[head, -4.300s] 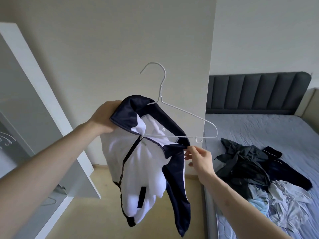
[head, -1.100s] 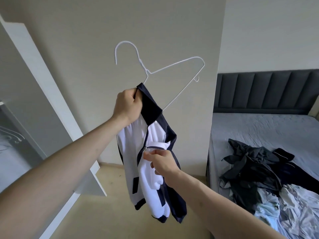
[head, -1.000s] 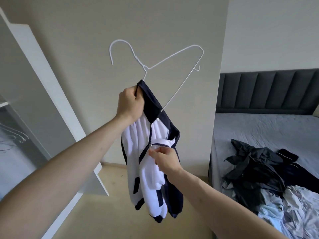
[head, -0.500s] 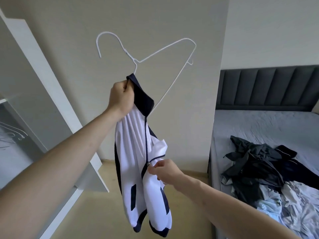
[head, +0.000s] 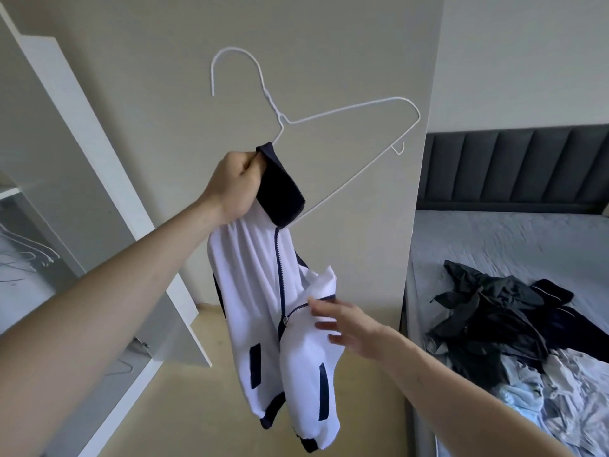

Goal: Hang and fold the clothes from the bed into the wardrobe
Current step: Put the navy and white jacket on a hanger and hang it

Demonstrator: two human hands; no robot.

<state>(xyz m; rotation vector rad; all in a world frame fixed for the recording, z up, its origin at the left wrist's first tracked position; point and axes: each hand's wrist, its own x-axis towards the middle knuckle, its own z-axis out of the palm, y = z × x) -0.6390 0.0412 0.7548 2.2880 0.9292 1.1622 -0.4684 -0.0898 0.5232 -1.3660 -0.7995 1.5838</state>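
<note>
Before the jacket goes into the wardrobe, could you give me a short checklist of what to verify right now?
1. Left hand grips the collar and hanger: ok.
2. Jacket sits on both hanger shoulders: not ok, the right arm of the hanger is bare.
3. Zip closed to the collar: not ok, the zipper pull is low on the front.
4. Right hand free to adjust: ok, fingers spread.
5. Free space on the wardrobe rail: cannot tell.

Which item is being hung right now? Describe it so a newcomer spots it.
In front of the beige wall, the left hand grips a jacket together with a white wire hanger. Unlike the clothes piled on the bed, it is white with a dark navy collar, zip and pocket trim.
</note>
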